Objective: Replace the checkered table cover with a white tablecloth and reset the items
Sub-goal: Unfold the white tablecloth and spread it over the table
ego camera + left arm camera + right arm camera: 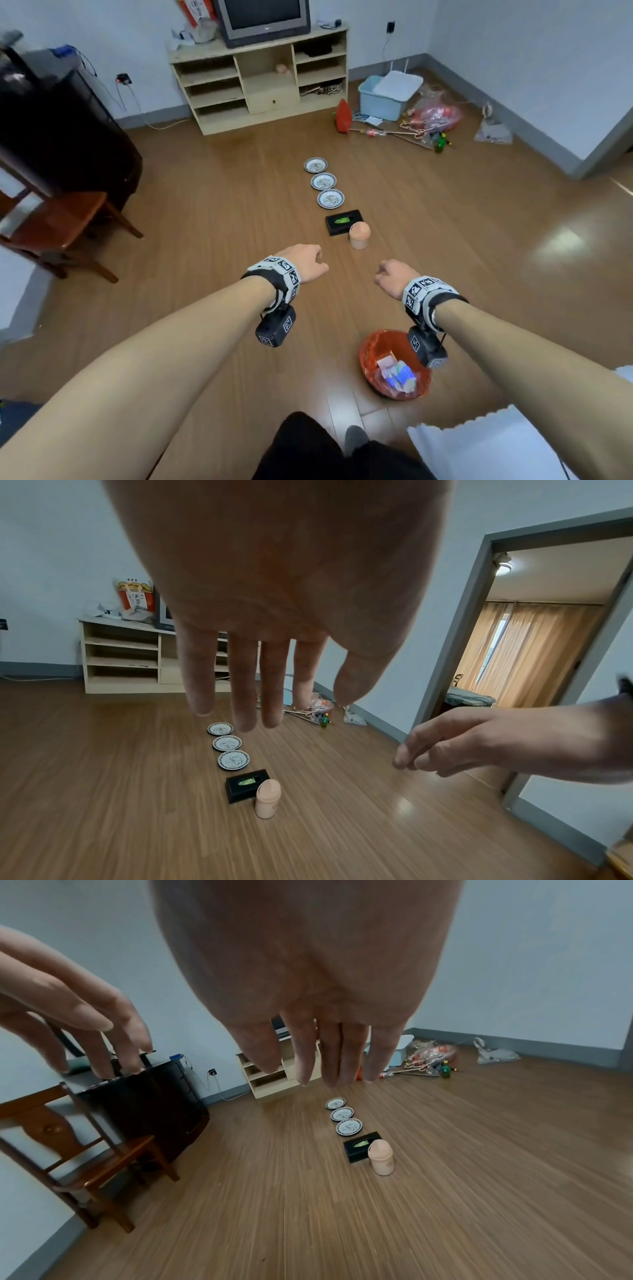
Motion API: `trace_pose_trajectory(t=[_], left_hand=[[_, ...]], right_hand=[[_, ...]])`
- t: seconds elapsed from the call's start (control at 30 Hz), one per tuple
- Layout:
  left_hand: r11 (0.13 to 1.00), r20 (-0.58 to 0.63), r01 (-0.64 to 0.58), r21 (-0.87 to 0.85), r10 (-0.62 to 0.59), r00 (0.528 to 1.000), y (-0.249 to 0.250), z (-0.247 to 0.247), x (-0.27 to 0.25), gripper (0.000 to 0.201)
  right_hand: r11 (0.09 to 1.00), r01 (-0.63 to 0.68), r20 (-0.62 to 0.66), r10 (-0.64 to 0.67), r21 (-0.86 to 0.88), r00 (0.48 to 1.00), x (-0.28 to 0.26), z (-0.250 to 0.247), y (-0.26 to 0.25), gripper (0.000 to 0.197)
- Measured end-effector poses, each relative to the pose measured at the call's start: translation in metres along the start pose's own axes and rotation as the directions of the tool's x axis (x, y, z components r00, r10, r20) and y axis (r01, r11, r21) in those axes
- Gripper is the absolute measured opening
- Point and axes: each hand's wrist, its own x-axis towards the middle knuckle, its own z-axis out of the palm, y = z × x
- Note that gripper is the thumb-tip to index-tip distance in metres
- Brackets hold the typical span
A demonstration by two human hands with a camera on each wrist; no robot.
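Observation:
Three blue-rimmed plates (323,181) lie in a row on the wooden floor. A black tissue box (344,222) and a small peach lidded bin (359,235) stand just nearer to me. My left hand (305,260) and right hand (390,277) hover above the floor short of the peach bin, both holding nothing. The wrist views show the left hand (272,685) and right hand (329,1056) with fingers hanging straight and relaxed. A white cloth with a scalloped edge (479,448) shows at the bottom right. No checkered cover is in view.
A waste basket with a red liner (376,342) stands on the floor under my right wrist. A wooden chair (61,229) and a dark cabinet (58,137) are on the left. A TV shelf (260,82) lines the far wall, with a blue tub (380,99) and clutter beside it.

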Motion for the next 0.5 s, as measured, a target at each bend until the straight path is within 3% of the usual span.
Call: trace_pose_trajectory(t=[0.23,0.5], left_hand=[[1.0,0.033,-0.01,-0.003,0.01,0.999,-0.04,-0.047,0.117,0.037],[0.987,0.107,-0.161,0.01,0.159,0.981,-0.113,-0.1,0.285,0.032]], right_hand=[[0.998,-0.052,0.027,0.052,0.027,0.998,0.118,-0.033,-0.02,0.029],[0.973,-0.217,0.056,0.213,0.072,0.975,0.262,-0.054,-0.06,0.033]])
